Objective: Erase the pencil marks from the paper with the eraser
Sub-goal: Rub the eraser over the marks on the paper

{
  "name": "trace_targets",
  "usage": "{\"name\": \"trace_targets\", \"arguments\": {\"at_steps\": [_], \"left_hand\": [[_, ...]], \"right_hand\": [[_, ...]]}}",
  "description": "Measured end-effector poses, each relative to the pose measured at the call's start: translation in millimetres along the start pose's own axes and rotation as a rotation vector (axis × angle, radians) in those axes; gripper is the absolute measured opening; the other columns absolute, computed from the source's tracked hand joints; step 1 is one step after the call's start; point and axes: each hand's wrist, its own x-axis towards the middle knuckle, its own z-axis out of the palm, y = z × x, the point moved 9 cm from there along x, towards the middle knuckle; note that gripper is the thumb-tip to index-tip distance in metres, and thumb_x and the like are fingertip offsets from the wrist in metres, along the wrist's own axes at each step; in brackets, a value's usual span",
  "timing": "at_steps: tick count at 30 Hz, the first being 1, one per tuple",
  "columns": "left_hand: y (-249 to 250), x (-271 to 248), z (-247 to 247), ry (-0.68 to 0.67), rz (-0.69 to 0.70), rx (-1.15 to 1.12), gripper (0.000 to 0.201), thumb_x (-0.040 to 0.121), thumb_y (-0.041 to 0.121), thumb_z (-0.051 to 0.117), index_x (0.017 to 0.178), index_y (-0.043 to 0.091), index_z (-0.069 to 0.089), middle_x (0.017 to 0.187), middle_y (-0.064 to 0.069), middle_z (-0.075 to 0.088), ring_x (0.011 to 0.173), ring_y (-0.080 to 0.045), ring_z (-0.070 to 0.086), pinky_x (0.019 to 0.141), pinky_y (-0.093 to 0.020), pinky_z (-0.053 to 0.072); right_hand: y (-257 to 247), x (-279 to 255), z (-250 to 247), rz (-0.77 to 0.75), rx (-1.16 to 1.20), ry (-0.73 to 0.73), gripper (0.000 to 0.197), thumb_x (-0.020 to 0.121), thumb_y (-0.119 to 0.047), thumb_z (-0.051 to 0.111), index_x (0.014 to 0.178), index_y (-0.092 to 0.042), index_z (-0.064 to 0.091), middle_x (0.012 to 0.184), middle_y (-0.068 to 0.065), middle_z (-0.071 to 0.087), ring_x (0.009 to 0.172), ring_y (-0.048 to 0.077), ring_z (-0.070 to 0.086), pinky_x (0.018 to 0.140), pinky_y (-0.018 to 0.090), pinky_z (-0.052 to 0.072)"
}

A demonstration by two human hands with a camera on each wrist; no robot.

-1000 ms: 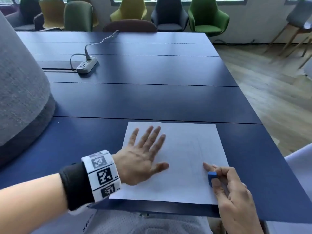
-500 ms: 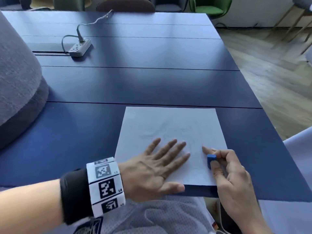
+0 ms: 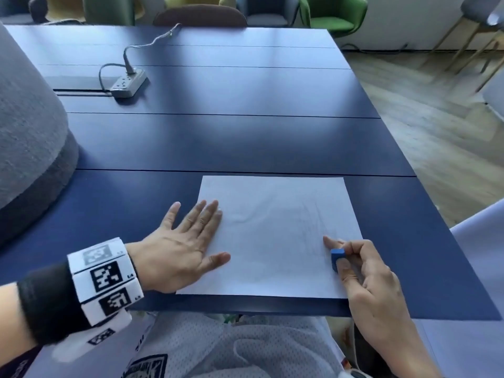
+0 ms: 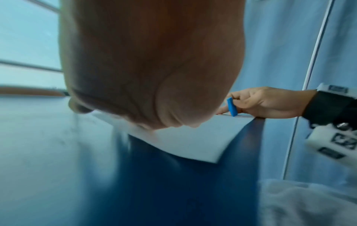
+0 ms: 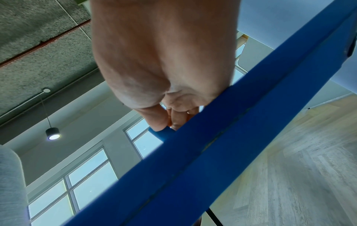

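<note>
A white sheet of paper (image 3: 275, 236) lies flat near the front edge of the dark blue table (image 3: 218, 137); faint pencil marks show on its right half. My left hand (image 3: 191, 241) rests flat with straight fingers on the paper's left edge. At the sheet's right edge my right hand (image 3: 354, 263) pinches a small blue eraser (image 3: 337, 257) between thumb and fingers, its forefinger tip touching the paper. The left wrist view shows the eraser (image 4: 231, 107) standing on end on the paper (image 4: 185, 137). Only a corner of the eraser (image 5: 160, 134) shows in the right wrist view.
A white power strip (image 3: 128, 83) with a grey cable lies at the table's far left. A large grey fabric-covered object (image 3: 27, 137) stands at the left. Several chairs (image 3: 335, 15) line the far side. Wooden floor (image 3: 436, 118) lies to the right.
My left hand slid from the paper's middle to its left edge, still flat. The right hand has kept its pinch on the eraser at the right edge. The head view shifted.
</note>
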Motion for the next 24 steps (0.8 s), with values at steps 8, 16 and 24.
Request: {"name": "trace_targets", "arguments": {"at_steps": [8, 16, 24], "left_hand": [[12, 45, -93, 0.154, 0.108, -0.044, 0.067, 0.095, 0.060, 0.042, 0.153, 0.033, 0.024, 0.160, 0.004, 0.014, 0.144, -0.016, 0.023, 0.111, -0.033, 0.029], [44, 94, -119, 0.156, 0.163, 0.044, 0.083, 0.079, 0.070, 0.061, 0.148, 0.053, 0.018, 0.142, -0.002, 0.029, 0.122, -0.025, 0.038, 0.091, -0.040, 0.047], [44, 106, -112, 0.069, 0.161, 0.103, 0.097, 0.077, 0.059, 0.072, 0.148, 0.059, 0.005, 0.162, -0.007, -0.018, 0.138, -0.038, 0.028, 0.097, -0.042, 0.042]], "right_hand": [[-6, 13, -5, 0.022, -0.128, -0.081, 0.020, 0.094, -0.010, 0.053, 0.086, -0.028, 0.052, 0.109, -0.022, 0.067, 0.093, -0.014, 0.059, 0.073, 0.000, 0.039], [-28, 40, -8, 0.040, -0.416, -0.206, 0.006, 0.094, -0.024, 0.055, 0.090, -0.029, 0.055, 0.091, -0.012, 0.066, 0.086, 0.008, 0.060, 0.079, 0.031, 0.051], [-42, 144, -5, -0.038, -0.442, -0.218, 0.002, 0.088, -0.014, 0.064, 0.090, -0.014, 0.064, 0.074, -0.004, 0.063, 0.069, 0.012, 0.061, 0.057, 0.017, 0.043]]}}
